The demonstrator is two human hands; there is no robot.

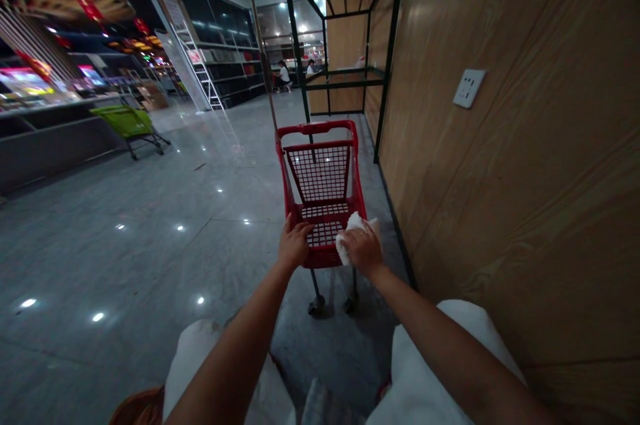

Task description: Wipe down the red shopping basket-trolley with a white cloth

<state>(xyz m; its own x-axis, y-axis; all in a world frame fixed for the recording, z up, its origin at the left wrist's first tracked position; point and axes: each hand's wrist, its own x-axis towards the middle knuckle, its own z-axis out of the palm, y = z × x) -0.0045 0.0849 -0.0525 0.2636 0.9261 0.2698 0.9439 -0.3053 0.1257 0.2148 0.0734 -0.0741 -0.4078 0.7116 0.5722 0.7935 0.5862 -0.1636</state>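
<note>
Straight in front of me stands a red plastic shopping cart [320, 258] with a grid basket and a folding grid panel. My left hand [294, 242] rests on the cart's near left corner, its fingers curled over the rim. At the near right corner my right hand [364, 248] presses a white cloth [354, 222] against the rim. The cloth bunches out around the fingers. Below the basket, two dark caster wheels [317, 306] show on the floor.
A wooden wall [500, 212] with a white socket plate [469, 88] runs close on the right. Behind the cart rises a dark metal frame [345, 85]. Farther left are a green cart [124, 121], a ladder [200, 72] and a counter [50, 138]. People [284, 75] sit far back.
</note>
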